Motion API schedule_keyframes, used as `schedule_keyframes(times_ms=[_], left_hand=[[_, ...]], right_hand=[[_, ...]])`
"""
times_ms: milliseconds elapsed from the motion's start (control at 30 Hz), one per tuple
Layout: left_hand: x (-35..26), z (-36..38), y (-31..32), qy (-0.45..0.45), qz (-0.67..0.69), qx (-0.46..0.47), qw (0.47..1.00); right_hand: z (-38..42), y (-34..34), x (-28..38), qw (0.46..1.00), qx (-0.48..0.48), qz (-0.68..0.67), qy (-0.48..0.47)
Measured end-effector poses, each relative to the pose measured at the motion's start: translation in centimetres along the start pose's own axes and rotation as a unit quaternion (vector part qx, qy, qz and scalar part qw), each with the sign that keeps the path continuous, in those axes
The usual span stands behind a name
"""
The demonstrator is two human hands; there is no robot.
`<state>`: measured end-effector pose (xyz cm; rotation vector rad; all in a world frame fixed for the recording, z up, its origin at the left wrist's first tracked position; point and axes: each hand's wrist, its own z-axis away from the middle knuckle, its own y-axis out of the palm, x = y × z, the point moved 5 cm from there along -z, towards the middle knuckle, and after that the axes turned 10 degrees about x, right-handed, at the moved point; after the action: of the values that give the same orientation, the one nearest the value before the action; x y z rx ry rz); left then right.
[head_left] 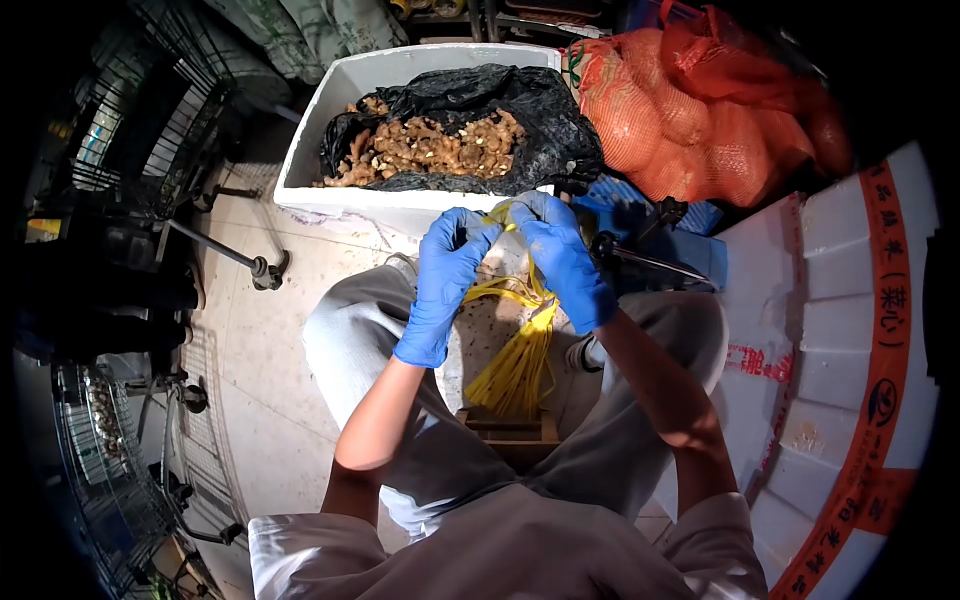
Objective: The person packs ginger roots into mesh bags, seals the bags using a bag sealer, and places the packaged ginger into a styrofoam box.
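Observation:
My left hand [448, 275], in a blue glove, is closed with its fingertips at a yellow plastic strap [505, 217]. In a matching glove, my right hand [562, 258] pinches the same yellow strap from the other side. The two hands nearly meet in front of the foam box. Below them, between my knees, hangs a bundle of yellow plastic straps [515, 365] with loose, spread lower ends. Just beyond my fingers lies a heap of ginger [435, 148] on a black plastic bag [470, 88]. My fingers partly hide the strap between them.
A white foam box [300, 160] holds the bag and ginger. Orange mesh sacks [690, 125] are at the back right. White foam boxes with red tape [885, 240] stand at right. Wire racks [120, 440] on casters line the left. A small wooden stool [510, 430] is below me.

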<state>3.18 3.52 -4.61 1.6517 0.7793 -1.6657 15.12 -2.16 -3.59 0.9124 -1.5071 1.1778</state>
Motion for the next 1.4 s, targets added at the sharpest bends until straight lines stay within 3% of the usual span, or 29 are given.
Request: schedule_keyframes(times_ms=[33, 100, 167, 200, 300, 367, 433, 533, 633, 900, 967, 1000, 1100, 1167, 1233, 1267, 1300, 1367, 1400], left_hand=[[0.0, 0.0, 0.3, 0.001, 0.001, 0.001, 1.0], [0.7, 0.0, 1.2, -0.053, 0.03, 0.041, 0.997], [1.2, 0.1, 1.6, -0.068, 0.056, 0.031, 0.996], [1.6, 0.0, 1.9, -0.08, 0.088, 0.044, 0.992], [2.0, 0.4, 3.1, -0.11, 0.153, 0.063, 0.98], [1.1, 0.7, 3.9, -0.125, 0.221, 0.077, 0.964], [1.0, 0.6, 3.2, -0.117, 0.214, 0.093, 0.965], [0.2, 0.3, 2.1, -0.084, 0.351, 0.024, 0.932], [-0.2, 0.4, 1.9, -0.088, 0.388, 0.044, 0.916], [0.4, 0.8, 2.0, -0.165, 0.315, 0.128, 0.926], [1.2, 0.8, 1.9, -0.172, 0.313, 0.179, 0.917], [0.8, 0.9, 1.9, -0.17, 0.3, 0.168, 0.923], [0.1, 1.3, 1.5, -0.186, 0.286, 0.129, 0.931], [-0.5, 1.3, 1.4, -0.177, 0.304, 0.113, 0.929], [0.2, 1.0, 0.5, -0.151, 0.3, 0.063, 0.94], [0.6, 0.9, 0.4, -0.145, 0.306, 0.04, 0.94], [0.9, 0.9, 0.2, -0.139, 0.304, 0.034, 0.942], [1.1, 1.0, 0.6, -0.112, 0.364, 0.123, 0.916], [1.1, 1.3, 0.6, -0.119, 0.384, 0.08, 0.912]], right_hand=[[0.5, -0.5, 1.6, 0.995, -0.028, 0.083, -0.043], [-0.5, -0.3, -1.3, 0.995, -0.053, 0.008, -0.081], [-1.5, -0.2, -6.5, 0.967, -0.12, -0.219, 0.057], [-1.8, -0.2, -6.9, 0.967, -0.12, -0.219, 0.057], [-1.9, -1.0, -5.9, 0.989, -0.107, -0.081, -0.064], [-1.6, -0.6, -3.1, 0.965, -0.068, -0.247, 0.055], [-2.6, -0.2, -3.4, 0.97, -0.07, -0.227, 0.038], [-2.6, 0.1, -2.7, 0.974, -0.063, -0.217, 0.007], [-2.2, 1.0, -2.2, 0.969, -0.023, -0.244, -0.002], [-2.1, 1.3, -2.9, 0.971, 0.003, -0.236, 0.036], [-1.7, 0.8, -1.5, 0.983, 0.042, -0.175, 0.016], [-1.9, 1.1, -1.5, 0.983, 0.082, -0.153, 0.055], [-1.0, 0.7, 0.9, 0.969, 0.136, -0.203, -0.012], [-1.0, 0.8, 1.2, 0.964, 0.165, -0.21, -0.001], [-1.1, -0.4, 1.8, 0.979, 0.007, -0.202, -0.006], [-1.5, -0.7, 1.3, 0.987, -0.011, -0.141, -0.079], [-1.8, -0.6, -0.8, 0.989, 0.021, -0.138, -0.043], [-1.4, 1.0, -0.9, 0.973, 0.197, -0.12, 0.028], [-0.7, 2.5, -0.7, 0.937, 0.231, -0.252, 0.072]])
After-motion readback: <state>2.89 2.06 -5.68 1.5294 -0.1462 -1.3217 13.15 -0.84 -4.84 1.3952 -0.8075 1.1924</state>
